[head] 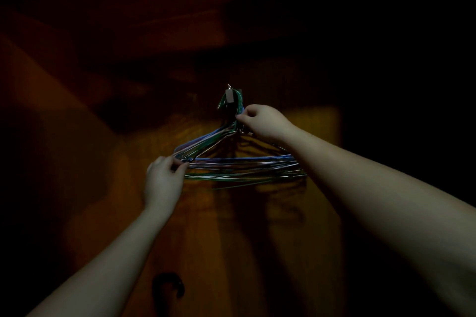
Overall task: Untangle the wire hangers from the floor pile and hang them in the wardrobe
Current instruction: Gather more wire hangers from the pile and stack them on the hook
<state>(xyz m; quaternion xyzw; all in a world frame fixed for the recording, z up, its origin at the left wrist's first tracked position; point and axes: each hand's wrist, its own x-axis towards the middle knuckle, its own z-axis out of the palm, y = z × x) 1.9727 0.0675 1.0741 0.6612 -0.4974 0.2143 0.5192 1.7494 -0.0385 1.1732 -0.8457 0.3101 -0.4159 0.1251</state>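
Note:
Several wire hangers (239, 166), blue, green and pale, hang bunched together from a small hook (229, 96) on the wooden back wall of the dark wardrobe (296, 123). My right hand (262, 122) pinches the hanger necks just below the hook. At the bunch's left corner, my left hand (163, 180) pinches the wires between thumb and fingers. The hangers' right corners (298, 171) stick out free past my right forearm.
The wardrobe interior is very dim, with wooden panels on all sides. A dark curved hook shape (168, 287) shows low on the back panel below my left arm. The floor pile is out of view.

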